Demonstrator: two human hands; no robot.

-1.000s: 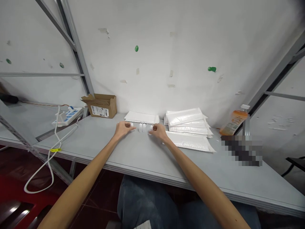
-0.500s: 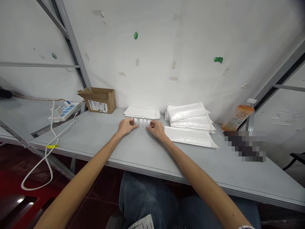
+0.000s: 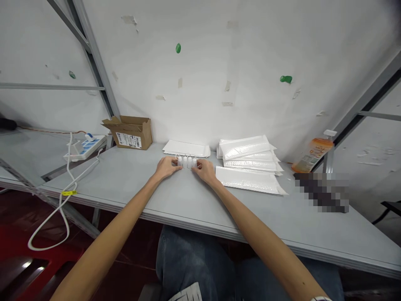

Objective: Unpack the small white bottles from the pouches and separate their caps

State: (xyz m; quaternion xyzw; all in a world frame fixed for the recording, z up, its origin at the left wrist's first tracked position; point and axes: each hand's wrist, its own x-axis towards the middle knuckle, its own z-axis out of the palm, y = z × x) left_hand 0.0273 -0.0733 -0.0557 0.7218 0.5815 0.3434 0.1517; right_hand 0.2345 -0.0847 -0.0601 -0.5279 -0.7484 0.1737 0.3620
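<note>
Several small white bottles (image 3: pixel 187 162) stand upright in a tight row on the grey table (image 3: pixel 175 200). At the row's left end, my left hand (image 3: pixel 166 167) has its thumb and fingers round the outermost bottle. My right hand (image 3: pixel 204 170) grips the bottle at the right end in the same way. Behind the row lies a flat white padded envelope stack (image 3: pixel 187 148). Right of my right hand, more white padded envelopes (image 3: pixel 247 154) are piled up, with one lying in front (image 3: pixel 250 179).
An open cardboard box (image 3: pixel 133 133) stands at the back left. Farther left are a power strip (image 3: pixel 89 147) and a looped white cable (image 3: pixel 64 209). An orange drink bottle (image 3: pixel 314 152) leans at the right, behind a dark pixelated object (image 3: pixel 322 192).
My hands have drawn slightly closer together. The end bottles have moved inward, and the gaps in the row have closed.
</note>
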